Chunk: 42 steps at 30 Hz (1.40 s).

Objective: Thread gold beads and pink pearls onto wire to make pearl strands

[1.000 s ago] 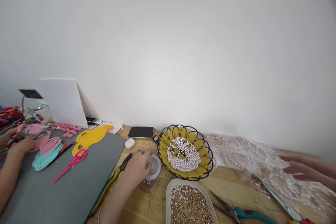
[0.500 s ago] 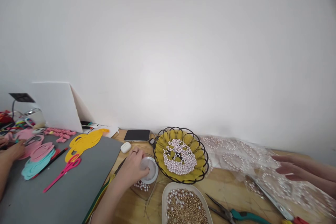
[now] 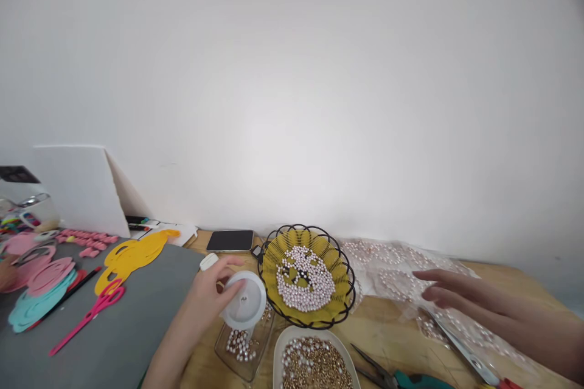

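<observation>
- Plain white wall fills most of my view, with a wooden table [image 3: 387, 340] along the bottom.
- My left hand [image 3: 205, 298] has its fingers curled round the rim of a white spool [image 3: 244, 308], which it holds lifted and tilted, its flat face toward me.
- Just under the spool lies a clear plastic box [image 3: 239, 349] with pearl beads in it.
- My right hand [image 3: 451, 298] reaches in from the right, fingers stretched out flat and close together, gripping nothing, over a clear plastic sheet [image 3: 396, 267] of pearl rings.
- Between my hands sits a black wire basket [image 3: 305, 276], lined yellow and holding white pearls; in front of it, a white dish [image 3: 312, 361] of gold beads.
- Teal-handled pliers [image 3: 392, 375] lie near the bottom edge.
- Behind the spool are a dark phone [image 3: 229, 240] and a small white case [image 3: 208, 261].
- On my left, a grey mat [image 3: 114, 340] carries pink scissors [image 3: 86, 316] and yellow, pink and teal felt cut-outs.
</observation>
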Motion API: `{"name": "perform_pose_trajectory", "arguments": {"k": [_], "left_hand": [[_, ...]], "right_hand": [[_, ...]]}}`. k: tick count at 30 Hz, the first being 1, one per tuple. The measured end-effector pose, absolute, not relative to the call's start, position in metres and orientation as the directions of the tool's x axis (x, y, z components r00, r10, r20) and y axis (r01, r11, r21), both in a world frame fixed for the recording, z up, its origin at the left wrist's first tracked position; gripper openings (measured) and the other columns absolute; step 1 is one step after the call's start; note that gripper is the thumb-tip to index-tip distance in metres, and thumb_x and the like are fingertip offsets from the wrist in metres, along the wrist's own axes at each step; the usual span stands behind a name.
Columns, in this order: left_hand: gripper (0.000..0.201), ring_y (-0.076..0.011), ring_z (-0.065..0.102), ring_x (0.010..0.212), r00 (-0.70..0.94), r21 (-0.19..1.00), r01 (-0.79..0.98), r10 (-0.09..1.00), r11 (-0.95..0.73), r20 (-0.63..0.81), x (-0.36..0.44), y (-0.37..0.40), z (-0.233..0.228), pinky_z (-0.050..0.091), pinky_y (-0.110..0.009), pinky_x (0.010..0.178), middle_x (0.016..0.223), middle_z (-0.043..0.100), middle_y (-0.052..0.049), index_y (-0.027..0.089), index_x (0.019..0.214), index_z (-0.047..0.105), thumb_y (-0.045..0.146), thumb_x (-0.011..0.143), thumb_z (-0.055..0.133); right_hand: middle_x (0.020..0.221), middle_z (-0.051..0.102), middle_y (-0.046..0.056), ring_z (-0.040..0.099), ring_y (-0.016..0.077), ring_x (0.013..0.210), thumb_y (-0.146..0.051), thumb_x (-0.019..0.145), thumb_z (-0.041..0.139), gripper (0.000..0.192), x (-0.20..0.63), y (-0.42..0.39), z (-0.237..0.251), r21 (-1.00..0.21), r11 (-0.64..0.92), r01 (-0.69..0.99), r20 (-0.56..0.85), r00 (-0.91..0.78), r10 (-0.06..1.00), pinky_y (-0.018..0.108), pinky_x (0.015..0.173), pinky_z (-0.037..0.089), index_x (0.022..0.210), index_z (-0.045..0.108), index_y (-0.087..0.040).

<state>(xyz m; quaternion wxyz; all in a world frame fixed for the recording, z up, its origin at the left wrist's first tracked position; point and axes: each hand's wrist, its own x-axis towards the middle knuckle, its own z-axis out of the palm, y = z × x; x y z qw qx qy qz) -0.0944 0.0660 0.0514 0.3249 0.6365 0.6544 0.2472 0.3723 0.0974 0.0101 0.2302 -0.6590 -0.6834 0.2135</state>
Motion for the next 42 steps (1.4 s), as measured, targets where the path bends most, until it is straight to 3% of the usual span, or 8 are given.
{"name": "perform_pose_trajectory", "arguments": {"k": [3, 6, 10, 16, 20, 24, 27, 42], "left_hand": [[0.028, -0.0238, 0.068, 0.079, 0.114, 0.811, 0.584, 0.984, 0.043, -0.135, -0.065, 0.065, 0.069, 0.048, -0.032, 0.073, 0.086, 0.077, -0.003, 0.022, 0.109, 0.059, 0.041, 0.089, 0.058], [0.023, -0.0206, 0.062, 0.072, 0.261, 0.829, 0.558, 0.954, -0.022, -0.15, -0.027, 0.067, 0.086, 0.042, -0.03, 0.066, 0.081, 0.075, 0.001, 0.024, 0.109, 0.062, 0.032, 0.088, 0.063], [0.023, -0.018, 0.057, 0.068, 0.357, 0.843, 0.532, 0.924, -0.079, -0.139, 0.004, 0.076, 0.104, 0.039, -0.029, 0.066, 0.079, 0.073, 0.003, 0.025, 0.113, 0.06, 0.029, 0.09, 0.063], [0.037, -0.0223, 0.064, 0.084, 0.351, 0.883, 0.47, 0.917, 0.005, -0.192, 0.007, 0.092, 0.106, 0.046, -0.029, 0.069, 0.098, 0.071, -0.005, 0.02, 0.122, 0.062, 0.046, 0.096, 0.059], [0.028, -0.0198, 0.057, 0.076, 0.399, 0.851, 0.515, 0.908, -0.106, -0.128, 0.01, 0.098, 0.102, 0.038, -0.029, 0.064, 0.084, 0.065, -0.002, 0.018, 0.092, 0.068, 0.041, 0.097, 0.053], [0.027, -0.0182, 0.053, 0.069, 0.396, 0.828, 0.554, 0.901, -0.081, -0.178, 0.012, 0.095, 0.104, 0.034, -0.029, 0.061, 0.076, 0.061, 0.0, 0.02, 0.083, 0.064, 0.04, 0.096, 0.052], [0.027, -0.0159, 0.047, 0.063, 0.387, 0.767, 0.637, 0.894, -0.083, -0.225, 0.013, 0.09, 0.106, 0.029, -0.029, 0.058, 0.069, 0.054, 0.004, 0.021, 0.074, 0.055, 0.038, 0.095, 0.053], [0.023, -0.03, 0.065, 0.094, 0.317, 0.539, 0.839, 0.876, -0.08, -0.363, 0.016, 0.07, 0.104, 0.039, -0.034, 0.068, 0.091, 0.068, -0.007, 0.025, 0.08, 0.057, 0.041, 0.094, 0.051]], "right_hand": [[0.124, 0.081, 0.007, 0.075, 0.0358, 0.115, -0.077, 0.087, 0.054, 0.055, 0.323, 0.092, 0.041, -0.75, 0.02, 0.661, -0.131, -0.178, 0.975, 0.046, 0.094, 0.065, 0.124, 0.076, -0.043], [0.121, 0.08, 0.008, 0.077, 0.0318, 0.102, -0.072, 0.094, 0.054, 0.056, 0.259, 0.08, 0.057, -0.868, 0.118, 0.483, -0.052, -0.324, 0.945, 0.049, 0.09, 0.064, 0.136, 0.068, -0.038], [0.086, 0.074, 0.004, 0.067, 0.0185, 0.063, -0.062, 0.092, 0.064, 0.048, 0.206, 0.073, 0.057, -0.969, 0.133, 0.208, 0.031, -0.433, 0.901, 0.034, 0.059, 0.061, 0.122, 0.069, -0.024], [0.083, 0.068, -0.001, 0.072, 0.0151, 0.066, -0.059, 0.09, 0.072, 0.039, 0.212, 0.079, 0.053, -0.999, -0.021, -0.027, -0.008, -0.423, 0.906, 0.027, 0.06, 0.059, 0.096, 0.059, -0.023], [0.084, 0.068, 0.001, 0.067, 0.0172, 0.07, -0.052, 0.095, 0.065, 0.029, 0.217, 0.081, 0.052, -0.996, 0.062, 0.06, 0.032, -0.418, 0.908, 0.029, 0.059, 0.055, 0.1, 0.062, -0.024], [0.099, 0.071, 0.006, 0.068, 0.0216, 0.085, -0.037, 0.095, 0.062, 0.016, 0.215, 0.083, 0.056, -0.918, 0.312, 0.246, 0.253, -0.244, 0.936, 0.036, 0.071, 0.056, 0.104, 0.066, -0.025], [0.088, 0.069, 0.003, 0.065, 0.0206, 0.079, -0.03, 0.095, 0.061, 0.007, 0.212, 0.084, 0.058, -0.865, 0.424, 0.268, 0.36, -0.257, 0.897, 0.034, 0.067, 0.053, 0.093, 0.066, -0.026], [0.081, 0.063, -0.001, 0.058, 0.0175, 0.069, -0.02, 0.099, 0.053, 0.018, 0.212, 0.07, 0.051, -0.792, 0.492, 0.361, 0.331, -0.422, 0.844, 0.029, 0.06, 0.045, 0.083, 0.057, -0.026]]}}
